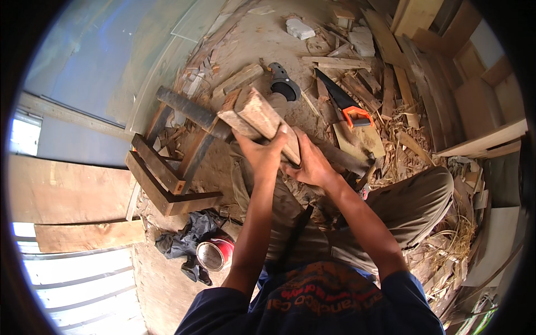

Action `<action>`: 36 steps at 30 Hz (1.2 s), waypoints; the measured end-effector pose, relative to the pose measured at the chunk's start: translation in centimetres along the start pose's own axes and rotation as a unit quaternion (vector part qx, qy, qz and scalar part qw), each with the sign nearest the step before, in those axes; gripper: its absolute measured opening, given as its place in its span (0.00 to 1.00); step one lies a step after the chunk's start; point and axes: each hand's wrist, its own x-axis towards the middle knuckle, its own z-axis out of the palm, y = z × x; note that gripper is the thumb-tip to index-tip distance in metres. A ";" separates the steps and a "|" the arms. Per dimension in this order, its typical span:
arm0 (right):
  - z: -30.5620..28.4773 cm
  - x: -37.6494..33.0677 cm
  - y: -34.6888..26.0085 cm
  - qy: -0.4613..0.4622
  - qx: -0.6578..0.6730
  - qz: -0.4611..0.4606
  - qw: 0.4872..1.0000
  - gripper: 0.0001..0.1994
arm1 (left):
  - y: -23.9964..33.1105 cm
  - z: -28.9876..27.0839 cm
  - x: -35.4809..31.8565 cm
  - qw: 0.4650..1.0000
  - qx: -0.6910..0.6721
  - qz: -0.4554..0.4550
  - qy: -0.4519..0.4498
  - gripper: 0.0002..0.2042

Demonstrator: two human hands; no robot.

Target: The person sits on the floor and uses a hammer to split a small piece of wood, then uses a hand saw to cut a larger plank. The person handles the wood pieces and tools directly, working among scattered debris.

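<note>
Two short, rough wooden blocks [258,111] lie side by side in front of me, tilted up toward the upper left. My left hand [263,152] is closed around their near left side, its thumb across the top. On the lower right end, my right hand [312,162] grips the same wood with its fingers wrapped underneath. Whether the two blocks are joined cannot be seen. Beyond them, a foot in a dark clog [283,84] rests on the ground. To the right lies a handsaw [357,116] with a black blade and orange handle.
A wooden frame [177,204] stands at the left, near a dark round bar [187,106]. A red tin [216,254] lies beside crumpled black plastic [184,241]. Offcuts and shavings [410,162] litter the right side. Tall wooden panels [474,84] stand at far right.
</note>
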 end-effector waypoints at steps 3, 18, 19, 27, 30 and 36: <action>0.2 -1.7 1.8 -0.019 0.015 -0.024 0.999 0.55 | -0.9 -1.4 0.5 1.000 -0.009 -0.014 0.019 0.53; -2.6 -5.8 7.9 0.519 0.059 0.204 0.828 0.21 | 1.4 -8.3 9.4 0.960 -0.208 -0.039 0.183 0.38; -2.1 -5.5 6.6 0.494 0.085 0.185 0.846 0.21 | 1.4 -8.3 9.5 0.955 -0.223 -0.024 0.194 0.37; -0.6 -0.4 -3.3 0.317 0.567 0.227 0.725 0.50 | -0.9 -5.2 5.6 0.941 -0.274 -0.007 0.197 0.38; -1.9 2.2 -5.3 0.384 0.576 0.200 0.693 0.49 | -2.1 -3.9 4.0 0.941 -0.294 -0.037 0.160 0.40; -4.6 2.3 -6.5 0.456 0.510 0.143 0.715 0.38 | -5.2 -1.5 1.8 0.938 -0.311 -0.056 0.142 0.43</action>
